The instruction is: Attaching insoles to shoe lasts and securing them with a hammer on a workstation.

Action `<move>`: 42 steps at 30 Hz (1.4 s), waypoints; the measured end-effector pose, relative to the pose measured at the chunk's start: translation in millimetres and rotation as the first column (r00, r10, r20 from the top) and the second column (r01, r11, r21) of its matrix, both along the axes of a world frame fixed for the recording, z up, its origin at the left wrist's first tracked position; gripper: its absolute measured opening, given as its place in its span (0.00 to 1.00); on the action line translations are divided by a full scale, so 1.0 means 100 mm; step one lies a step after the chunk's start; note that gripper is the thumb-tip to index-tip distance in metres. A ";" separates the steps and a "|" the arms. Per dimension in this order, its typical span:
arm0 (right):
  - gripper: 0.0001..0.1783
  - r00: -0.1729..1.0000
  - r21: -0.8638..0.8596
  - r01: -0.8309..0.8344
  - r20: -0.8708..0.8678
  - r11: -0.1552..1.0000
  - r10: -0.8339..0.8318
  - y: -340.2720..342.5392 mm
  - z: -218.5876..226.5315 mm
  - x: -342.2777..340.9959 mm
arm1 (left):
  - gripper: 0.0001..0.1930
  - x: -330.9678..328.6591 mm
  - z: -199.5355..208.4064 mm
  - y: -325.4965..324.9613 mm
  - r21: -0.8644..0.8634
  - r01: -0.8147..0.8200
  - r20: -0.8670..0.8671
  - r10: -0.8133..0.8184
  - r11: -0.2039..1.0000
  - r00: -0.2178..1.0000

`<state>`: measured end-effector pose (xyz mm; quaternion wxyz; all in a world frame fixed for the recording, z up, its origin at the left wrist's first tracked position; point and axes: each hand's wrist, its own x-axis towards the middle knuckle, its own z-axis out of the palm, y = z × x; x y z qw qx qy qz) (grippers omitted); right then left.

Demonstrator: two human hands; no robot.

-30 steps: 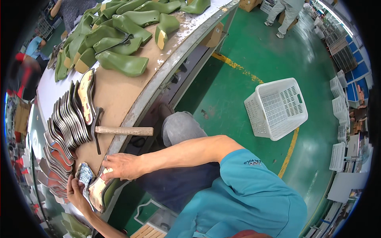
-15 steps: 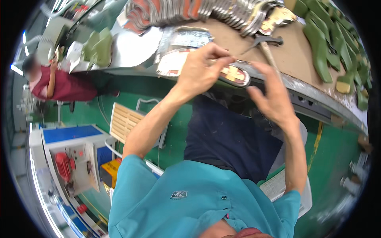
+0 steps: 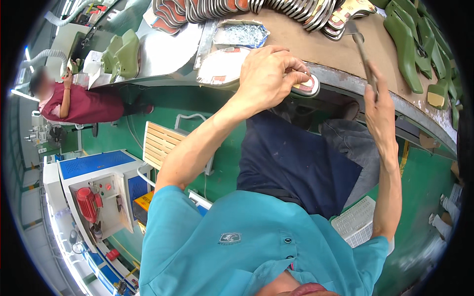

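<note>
My left hand (image 3: 269,74) rests over a sole-shaped piece on a shoe last (image 3: 222,67) that lies at the bench's near edge. Thumb and forefinger are pinched together above its narrower right end; what is between them, if anything, is too small to see. The middle of the piece is hidden under the hand. Its rounded right end, dark-rimmed with a red and cream top, juts past the bench edge. My right hand (image 3: 380,106) is closed round the wooden handle of a hammer (image 3: 365,56), to the right of the piece, with the metal head pointing away from me.
An open box of small metal nails (image 3: 242,35) stands beyond my left hand. A long row of sole-shaped pieces (image 3: 237,6) lines the back of the bench (image 3: 301,42). Green shoe lasts (image 3: 402,49) are heaped at the right. A person in dark red (image 3: 81,103) works at the far left.
My right hand has moved right, away from the piece, and has taken hold of the hammer that lay on the bench. The left hand has shifted slightly right, still pinched over the piece.
</note>
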<state>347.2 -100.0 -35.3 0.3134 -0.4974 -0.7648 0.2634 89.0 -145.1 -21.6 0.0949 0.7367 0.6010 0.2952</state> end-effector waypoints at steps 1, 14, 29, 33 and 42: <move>0.23 1.000 0.338 -0.021 -0.001 0.941 0.022 -0.01 -0.04 0.01 | 0.07 0.01 0.04 0.00 -0.027 0.006 -0.015 -0.007 1.000 1.000; 0.23 0.893 -0.055 -0.167 -0.431 0.984 0.127 -0.67 0.54 0.24 | 0.05 0.01 -0.03 -0.07 0.099 0.060 -0.025 -0.058 0.993 0.998; 0.22 0.900 -0.127 -0.084 -0.435 0.988 0.020 -0.83 0.59 0.12 | 0.24 -0.18 0.12 -0.12 -0.053 0.205 -0.151 -0.211 0.977 0.966; 0.23 0.876 -0.272 0.005 -0.462 0.962 -0.135 -0.85 0.55 0.19 | 0.27 -0.25 0.27 -0.02 -0.176 0.248 -0.300 -0.292 0.953 0.908; 0.24 0.894 -0.265 -0.027 -0.438 0.964 -0.095 -0.86 0.35 0.35 | 0.27 -0.21 0.24 -0.04 -0.242 0.136 -0.288 -0.205 0.961 0.935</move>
